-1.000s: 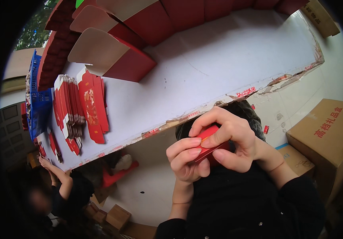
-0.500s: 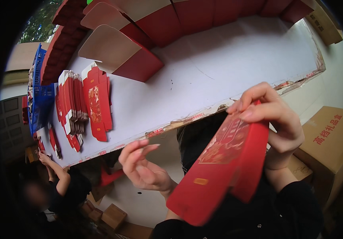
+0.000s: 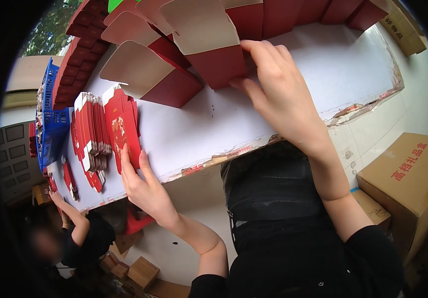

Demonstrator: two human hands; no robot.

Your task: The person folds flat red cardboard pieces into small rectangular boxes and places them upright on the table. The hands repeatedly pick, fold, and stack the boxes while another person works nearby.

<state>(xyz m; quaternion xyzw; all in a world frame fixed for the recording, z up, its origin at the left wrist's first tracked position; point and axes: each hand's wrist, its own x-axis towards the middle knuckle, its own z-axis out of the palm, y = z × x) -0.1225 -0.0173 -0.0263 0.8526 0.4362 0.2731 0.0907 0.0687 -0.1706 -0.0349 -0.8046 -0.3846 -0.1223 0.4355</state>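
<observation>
On the white table, my right hand (image 3: 281, 92) is closed on the right side of a red box (image 3: 219, 64), thumb near its base and fingers higher up. The box stands with its pale-lined lid raised. To its left is another red box (image 3: 174, 87) with its lid up. My left hand (image 3: 147, 191) is open at the table's near edge, its fingertips against a flat red carton (image 3: 119, 116) with a gold print. Beside that carton stands a tight row of folded red cartons (image 3: 92, 124) with white ends.
More red boxes (image 3: 283, 17) line the back of the table. A blue basket (image 3: 55, 119) and stacked dark-red pieces (image 3: 82, 49) are at the left. Another person's hand (image 3: 55, 196) works at the far left end. Brown cardboard boxes (image 3: 402, 179) stand on the floor at right.
The red carton that my right hand held up is gone from it. That hand moved forward to the box row, where another lid-up box now shows. My left hand moved left onto the flat carton.
</observation>
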